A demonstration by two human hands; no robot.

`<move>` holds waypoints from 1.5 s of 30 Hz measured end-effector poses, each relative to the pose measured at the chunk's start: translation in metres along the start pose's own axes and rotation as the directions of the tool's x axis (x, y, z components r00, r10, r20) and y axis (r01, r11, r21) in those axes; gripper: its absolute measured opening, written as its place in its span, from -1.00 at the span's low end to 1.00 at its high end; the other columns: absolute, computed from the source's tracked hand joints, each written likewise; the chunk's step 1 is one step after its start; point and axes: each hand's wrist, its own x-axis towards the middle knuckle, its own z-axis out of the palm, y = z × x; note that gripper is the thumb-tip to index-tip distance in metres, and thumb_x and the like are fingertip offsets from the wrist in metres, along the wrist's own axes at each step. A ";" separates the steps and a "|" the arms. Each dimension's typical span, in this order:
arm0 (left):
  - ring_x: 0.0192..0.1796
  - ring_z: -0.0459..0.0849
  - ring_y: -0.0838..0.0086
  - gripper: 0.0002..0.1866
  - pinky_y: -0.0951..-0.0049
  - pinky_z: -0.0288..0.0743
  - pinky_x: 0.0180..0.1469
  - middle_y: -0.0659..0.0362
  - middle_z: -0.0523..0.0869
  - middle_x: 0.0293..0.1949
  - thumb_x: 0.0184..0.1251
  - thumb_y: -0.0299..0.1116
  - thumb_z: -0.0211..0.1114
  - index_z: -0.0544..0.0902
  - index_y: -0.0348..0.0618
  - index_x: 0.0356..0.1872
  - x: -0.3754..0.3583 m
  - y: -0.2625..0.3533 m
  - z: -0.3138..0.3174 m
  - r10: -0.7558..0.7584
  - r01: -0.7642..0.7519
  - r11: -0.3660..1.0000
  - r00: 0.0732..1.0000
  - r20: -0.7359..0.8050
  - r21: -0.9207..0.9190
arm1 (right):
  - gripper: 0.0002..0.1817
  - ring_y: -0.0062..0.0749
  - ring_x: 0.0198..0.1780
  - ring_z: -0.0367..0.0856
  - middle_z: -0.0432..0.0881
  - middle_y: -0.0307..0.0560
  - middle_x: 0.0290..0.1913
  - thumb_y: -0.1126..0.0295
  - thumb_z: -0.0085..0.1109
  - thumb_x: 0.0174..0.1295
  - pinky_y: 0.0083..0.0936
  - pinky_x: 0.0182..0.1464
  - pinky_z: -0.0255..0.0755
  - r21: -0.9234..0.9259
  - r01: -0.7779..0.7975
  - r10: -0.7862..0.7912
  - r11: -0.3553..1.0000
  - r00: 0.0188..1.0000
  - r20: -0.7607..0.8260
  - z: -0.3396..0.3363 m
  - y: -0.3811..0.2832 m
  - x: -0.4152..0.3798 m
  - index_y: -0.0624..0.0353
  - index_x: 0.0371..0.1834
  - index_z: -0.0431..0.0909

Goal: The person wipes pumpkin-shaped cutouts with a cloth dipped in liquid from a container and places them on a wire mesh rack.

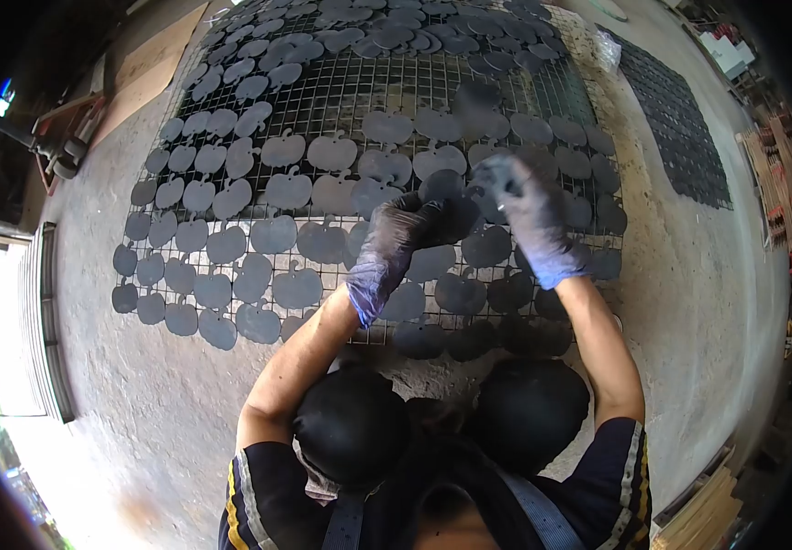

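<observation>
Your gloved left hand (pixel 396 234) grips a dark apple-shaped cutout (pixel 446 215), fingers closed on it. Your right hand (pixel 529 206) pinches its far edge above the wire grid (pixel 341 96) on the floor (pixel 139 403).

Gloved hands (pixel 455 220) — apple cutouts (pixel 297 286), mesh.

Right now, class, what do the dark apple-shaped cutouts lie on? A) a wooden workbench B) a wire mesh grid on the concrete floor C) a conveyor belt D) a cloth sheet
B: the apple-shaped cutouts lie in rows on a wire mesh grid spread over the concrete floor, under the gloved left hand and right hand.
</observation>
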 end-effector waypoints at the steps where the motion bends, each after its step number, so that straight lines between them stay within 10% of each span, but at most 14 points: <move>1: -0.38 0.58 0.53 -0.78 0.57 0.49 -0.27 0.13 0.60 -0.38 0.10 -0.41 0.15 0.52 -0.37 -0.29 0.003 -0.007 0.000 0.004 -0.004 1.000 0.999 0.050 0.016 | -0.70 -0.31 -0.40 0.53 0.52 -0.08 -0.49 0.61 0.11 -0.18 -0.50 -0.37 0.45 -0.066 0.085 -0.079 0.994 0.992 0.093 -0.005 -0.021 0.002 0.11 -0.29 0.45; 4: -0.32 0.59 0.50 -0.80 0.53 0.49 -0.22 0.12 0.60 -0.35 0.12 -0.43 0.14 0.52 -0.35 -0.27 0.003 -0.009 -0.001 0.106 -0.189 0.808 0.978 0.178 0.558 | -0.72 -0.29 -0.45 0.48 0.44 -0.11 -0.38 0.54 0.06 -0.13 -0.50 -0.42 0.42 -0.108 0.418 -0.393 0.902 0.899 0.194 0.016 -0.027 -0.003 0.05 -0.27 0.45; 9: -0.30 0.58 0.49 -0.78 0.51 0.50 -0.23 0.07 0.59 -0.32 0.12 -0.42 0.13 0.49 -0.36 -0.24 0.006 -0.011 -0.005 -0.011 0.002 0.994 0.996 0.086 0.112 | -0.70 -0.27 -0.39 0.50 0.49 -0.06 -0.39 0.69 0.02 -0.18 -0.44 -0.35 0.44 -0.035 -0.128 0.127 0.991 0.992 -0.028 0.020 0.000 0.015 0.14 -0.31 0.44; 12: -0.33 0.59 0.48 -0.76 0.52 0.51 -0.24 0.09 0.59 -0.33 0.12 -0.41 0.14 0.49 -0.37 -0.24 0.006 -0.007 -0.006 -0.016 0.018 0.997 1.000 0.027 -0.072 | -0.67 -0.38 -0.25 0.52 0.53 -0.13 -0.31 0.67 -0.02 -0.13 -0.57 -0.24 0.43 0.249 -0.089 0.056 0.965 0.989 0.136 0.008 -0.014 0.001 0.08 -0.27 0.46; 15: -0.35 0.59 0.46 -0.75 0.53 0.51 -0.25 0.11 0.59 -0.34 0.12 -0.40 0.14 0.49 -0.39 -0.24 0.007 -0.004 -0.002 -0.002 0.001 0.998 1.000 -0.011 -0.068 | -0.48 -0.23 -0.22 0.48 0.43 -0.09 -0.24 0.71 0.01 -0.28 -0.46 -0.24 0.45 -0.131 0.333 -0.275 0.934 0.902 0.332 0.013 -0.023 -0.031 0.03 -0.13 0.44; 17: -0.33 0.57 0.48 -0.75 0.52 0.52 -0.24 0.10 0.57 -0.34 0.15 -0.39 0.11 0.47 -0.36 -0.22 0.003 -0.001 -0.003 -0.021 0.022 0.997 1.000 0.022 -0.076 | -0.47 -0.22 -0.24 0.48 0.41 -0.06 -0.22 0.70 0.02 -0.27 -0.45 -0.25 0.45 -0.150 0.228 -0.202 0.962 0.964 0.171 0.016 -0.008 -0.032 0.03 -0.11 0.42; 18: -0.32 0.57 0.47 -0.74 0.49 0.53 -0.25 0.09 0.57 -0.32 0.16 -0.38 0.10 0.46 -0.37 -0.20 0.001 0.000 -0.004 -0.016 0.017 0.997 1.000 0.008 -0.078 | -0.49 -0.24 -0.24 0.47 0.42 -0.06 -0.23 0.70 0.03 -0.26 -0.46 -0.26 0.45 0.150 -0.070 0.056 0.986 0.994 0.093 0.010 0.000 -0.026 0.05 -0.12 0.42; 19: -0.32 0.57 0.47 -0.74 0.49 0.53 -0.25 0.09 0.57 -0.32 0.16 -0.38 0.10 0.46 -0.37 -0.20 -0.001 0.001 -0.006 -0.022 0.022 0.997 1.000 0.006 -0.070 | -0.53 -0.25 -0.22 0.47 0.43 -0.08 -0.24 0.71 0.03 -0.26 -0.45 -0.23 0.44 -0.209 -0.116 0.135 0.971 0.988 0.079 0.001 0.009 -0.019 0.08 -0.17 0.44; 25: -0.25 0.58 0.43 -0.71 0.44 0.54 -0.22 0.07 0.56 -0.24 0.19 -0.35 0.05 0.42 -0.35 -0.13 0.010 -0.006 0.006 -0.106 0.107 0.994 0.984 0.145 0.002 | -0.53 -0.23 -0.27 0.49 0.43 -0.12 -0.20 0.66 0.10 -0.27 -0.47 -0.28 0.44 -0.157 0.363 -0.312 0.919 0.910 0.274 0.004 0.006 -0.035 0.08 -0.16 0.44; 28: -0.21 0.59 0.40 -0.67 0.47 0.54 -0.28 0.05 0.56 -0.19 0.21 -0.32 0.02 0.39 -0.35 -0.09 0.039 0.003 -0.002 -0.119 0.098 0.986 0.982 0.150 0.137 | -0.61 -0.26 -0.33 0.52 0.48 -0.14 -0.20 0.64 0.08 -0.15 -0.51 -0.26 0.43 -0.248 -0.085 0.051 0.965 0.989 -0.142 -0.010 0.033 -0.036 0.10 -0.17 0.45; 35: -0.25 0.60 0.29 -0.68 0.40 0.51 -0.31 0.06 0.57 -0.24 0.20 -0.33 0.02 0.39 -0.33 -0.08 0.163 0.039 0.016 0.179 -0.184 0.983 0.975 0.131 0.025 | -0.65 -0.40 -0.15 0.47 0.50 -0.09 -0.19 0.68 0.05 -0.11 -0.56 -0.12 0.36 0.037 -0.187 0.186 0.982 0.982 0.024 -0.030 0.036 -0.051 0.17 -0.18 0.44; 37: -0.30 0.60 0.31 -0.67 0.40 0.50 -0.33 0.08 0.58 -0.25 0.18 -0.29 0.03 0.40 -0.23 -0.06 0.222 0.022 -0.015 0.151 -0.154 0.987 0.984 -0.090 -0.033 | -0.66 -0.38 -0.13 0.46 0.49 -0.08 -0.18 0.66 0.05 -0.11 -0.56 -0.13 0.35 0.256 -0.293 0.296 0.921 0.955 0.028 -0.024 0.047 -0.062 0.16 -0.19 0.44; 40: -0.33 0.60 0.32 -0.75 0.36 0.45 -0.28 0.00 0.59 -0.32 0.15 -0.30 0.01 0.46 -0.15 -0.17 0.193 0.050 -0.020 0.636 -0.155 0.481 0.739 -0.222 0.863 | -0.72 -0.40 -0.17 0.51 0.54 -0.10 -0.22 0.61 0.07 -0.06 -0.60 -0.14 0.36 0.188 -0.260 0.273 0.947 0.961 -0.049 -0.018 0.074 -0.074 0.19 -0.21 0.45; 45: -0.33 0.53 0.23 -0.70 0.29 0.42 -0.40 0.10 0.52 -0.45 -0.03 -0.44 0.06 0.41 -0.01 -0.17 0.164 0.091 -0.131 0.797 0.307 -0.132 0.598 -0.083 0.943 | -0.76 -0.55 -0.20 0.48 0.55 -0.15 -0.25 0.62 0.06 -0.03 -0.63 -0.13 0.36 0.075 -0.277 0.272 0.958 0.960 0.068 -0.023 0.059 -0.067 0.20 -0.23 0.46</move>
